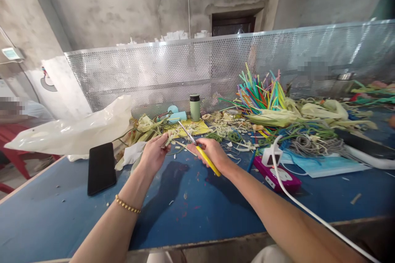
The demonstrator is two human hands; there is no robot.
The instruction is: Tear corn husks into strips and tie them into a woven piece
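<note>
My left hand [157, 151] is closed, its fingers pinching a small pale green piece of husk [168, 139]. Opposite it, my right hand [211, 154] grips a yellow-handled screwdriver [207, 160]. The slim metal shaft tilts up and to the left, its tip close to the husk piece but apart from it. Both hands are above the blue tabletop [173, 222]. Behind them lie dried husks and scraps [228, 123], a yellow sheet [197, 128] and a green bottle [195, 107] with a black lid.
A black phone [101, 168] and a whitish plastic bag [77, 127] lie left. Right are a magenta power strip [277, 176] with a white plug and cable, a blue face mask [327, 165] and colourful sticks [262, 92]. A perforated metal screen [148, 74] stands behind.
</note>
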